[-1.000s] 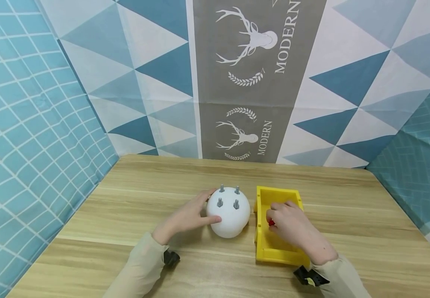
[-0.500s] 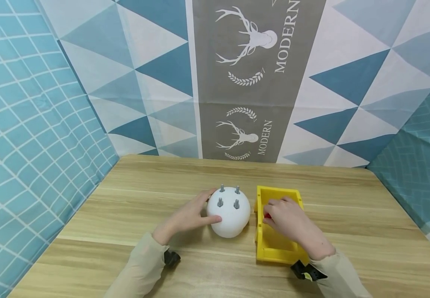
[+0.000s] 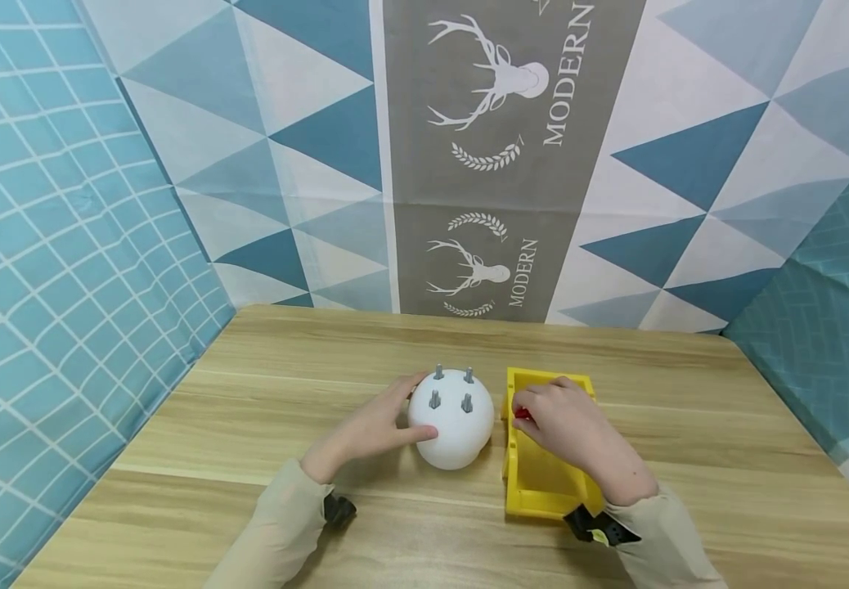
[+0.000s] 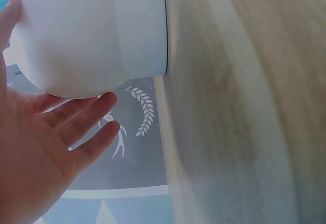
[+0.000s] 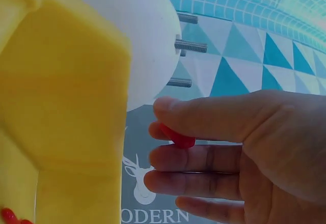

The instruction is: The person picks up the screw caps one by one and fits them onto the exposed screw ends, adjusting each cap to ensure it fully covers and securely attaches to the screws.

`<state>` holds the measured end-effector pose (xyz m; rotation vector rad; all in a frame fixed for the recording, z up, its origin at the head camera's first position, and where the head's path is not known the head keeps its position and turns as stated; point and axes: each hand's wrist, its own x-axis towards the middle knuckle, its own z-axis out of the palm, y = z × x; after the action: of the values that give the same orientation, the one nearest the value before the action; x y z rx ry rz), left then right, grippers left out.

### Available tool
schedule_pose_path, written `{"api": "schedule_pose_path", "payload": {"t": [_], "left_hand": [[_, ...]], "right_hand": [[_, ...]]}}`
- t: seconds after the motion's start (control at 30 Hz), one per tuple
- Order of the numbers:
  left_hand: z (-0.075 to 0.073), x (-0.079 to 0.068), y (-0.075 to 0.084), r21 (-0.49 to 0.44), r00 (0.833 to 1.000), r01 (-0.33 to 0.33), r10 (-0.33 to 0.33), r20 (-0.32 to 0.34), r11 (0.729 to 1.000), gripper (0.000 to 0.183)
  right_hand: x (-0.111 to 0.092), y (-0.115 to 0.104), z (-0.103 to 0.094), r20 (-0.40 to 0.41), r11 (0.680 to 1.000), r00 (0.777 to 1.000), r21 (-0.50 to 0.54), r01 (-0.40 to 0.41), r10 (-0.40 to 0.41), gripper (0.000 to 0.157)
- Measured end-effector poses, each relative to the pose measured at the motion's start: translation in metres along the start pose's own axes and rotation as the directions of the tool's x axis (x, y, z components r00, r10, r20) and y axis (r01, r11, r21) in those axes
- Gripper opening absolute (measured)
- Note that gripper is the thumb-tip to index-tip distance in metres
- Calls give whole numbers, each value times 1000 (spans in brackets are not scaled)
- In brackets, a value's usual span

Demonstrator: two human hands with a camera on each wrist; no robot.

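Note:
A smooth white rounded body (image 3: 450, 446) stands on the wooden table, with several threaded metal bolts (image 3: 466, 403) sticking up from its top. My left hand (image 3: 369, 421) steadies it from the left, thumb on the near side and fingers round the far side. Over the left wall of a yellow bin (image 3: 553, 505), my right hand (image 3: 570, 421) pinches a small red rounded piece (image 5: 178, 136) between thumb and forefinger. Its other fingers lie nearly straight in the right wrist view. Most of the red piece is hidden in the head view, so its exact kind is unclear.
More small red pieces (image 5: 9, 216) lie inside the yellow bin, which stands just right of the white body. Behind the wooden table (image 3: 321, 352) hangs a patterned cloth (image 3: 469, 180), with a blue tiled-pattern sheet (image 3: 64, 245) on the left.
My right hand has risen and moved left and away from me within the bin, to its left wall, carrying the red piece. The left hand and white body have not moved.

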<state>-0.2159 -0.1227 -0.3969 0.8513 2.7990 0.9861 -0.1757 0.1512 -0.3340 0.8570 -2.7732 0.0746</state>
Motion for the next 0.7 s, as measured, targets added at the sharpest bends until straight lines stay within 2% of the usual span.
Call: {"api": "schedule_pose_path", "payload": {"t": [0.2,0.37,0.7], "left_hand": [[0,0,0,5,1000,-5,5,1,1000,92],[0,0,0,11,1000,-9,9,-1,1000,92],[0,-1,1,2,1000,-5,5,1,1000,93]], "right_hand": [[4,-2,-1,-38,999,999,37,-2,3,14],[6,-3,-2,-46,1000,999,30,0,1,18],[11,-7,-4,-89,1000,996,8,13,-12,16]]}}
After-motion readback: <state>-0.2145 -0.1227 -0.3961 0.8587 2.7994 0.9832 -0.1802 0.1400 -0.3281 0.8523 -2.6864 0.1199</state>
